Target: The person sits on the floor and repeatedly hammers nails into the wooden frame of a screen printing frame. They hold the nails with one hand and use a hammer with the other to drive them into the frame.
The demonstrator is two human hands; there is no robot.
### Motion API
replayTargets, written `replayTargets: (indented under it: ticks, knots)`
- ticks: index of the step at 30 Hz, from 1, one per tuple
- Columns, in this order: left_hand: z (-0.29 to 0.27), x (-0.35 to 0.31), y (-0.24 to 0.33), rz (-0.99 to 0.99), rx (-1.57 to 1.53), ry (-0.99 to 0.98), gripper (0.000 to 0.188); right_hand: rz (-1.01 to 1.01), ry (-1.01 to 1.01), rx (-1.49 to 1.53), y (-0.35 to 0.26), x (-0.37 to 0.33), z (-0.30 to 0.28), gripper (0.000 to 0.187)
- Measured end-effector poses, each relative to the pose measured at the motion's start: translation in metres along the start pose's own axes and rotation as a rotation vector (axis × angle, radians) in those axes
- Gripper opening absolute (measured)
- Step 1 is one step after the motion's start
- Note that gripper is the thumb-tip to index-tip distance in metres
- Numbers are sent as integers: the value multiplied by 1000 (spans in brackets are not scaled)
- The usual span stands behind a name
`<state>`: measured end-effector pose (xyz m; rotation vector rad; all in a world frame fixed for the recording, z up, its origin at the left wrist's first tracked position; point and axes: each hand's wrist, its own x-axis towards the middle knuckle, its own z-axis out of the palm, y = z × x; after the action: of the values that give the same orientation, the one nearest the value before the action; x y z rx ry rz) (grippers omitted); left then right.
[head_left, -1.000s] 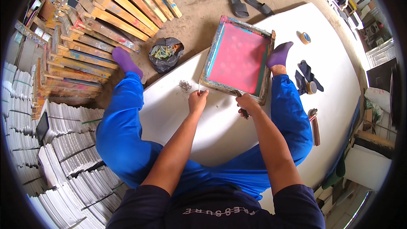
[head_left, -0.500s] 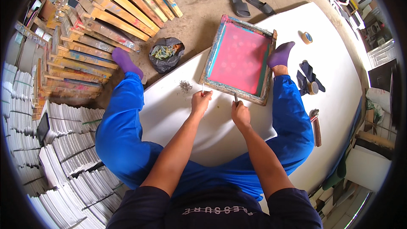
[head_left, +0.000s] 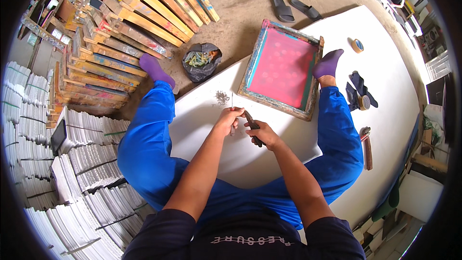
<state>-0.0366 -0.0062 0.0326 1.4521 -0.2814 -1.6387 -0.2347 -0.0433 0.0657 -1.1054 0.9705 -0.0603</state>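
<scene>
In my left hand (head_left: 225,121) is a slim screwdriver (head_left: 232,100), its thin shaft pointing away from me and its handle showing below my fingers. My right hand (head_left: 264,135) is closed round dark pliers (head_left: 250,118), whose head meets the left fingertips; anything between the jaws is too small to make out. Just beyond both hands lies a screen printing frame (head_left: 279,104) with pink mesh and worn, paint-stained wooden sides, resting on a white board (head_left: 211,137). A small heap of grey metal bits (head_left: 222,97), like pulled staples, is left of the frame.
My socked right foot is against the frame's right side. Tape rolls (head_left: 357,45), dark cloth pieces (head_left: 357,84) and a red-handled tool (head_left: 365,135) lie to the right. Wooden frames (head_left: 101,62), a black bag of scraps (head_left: 202,70) and stacked white sheets (head_left: 91,163) stand left.
Both hands have drawn back from the frame's near edge toward me and come together. The pliers have turned, their head now at the left fingertips.
</scene>
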Motion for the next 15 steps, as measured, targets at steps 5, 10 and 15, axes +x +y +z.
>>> replayTargets:
  ticks: [5, 10, 15]
  knots:
    - [-5, 4, -1, 46, 85, -4, 23, 104, -103, 59, -10, 6, -3, 48]
    - [-7, 15, -1, 150, 178, 190, 29, 152, -166, 133, -19, 8, -11, 54]
    - [-33, 40, -3, 269, 396, 618, 37, 164, -76, 85, -18, 0, -52, 57]
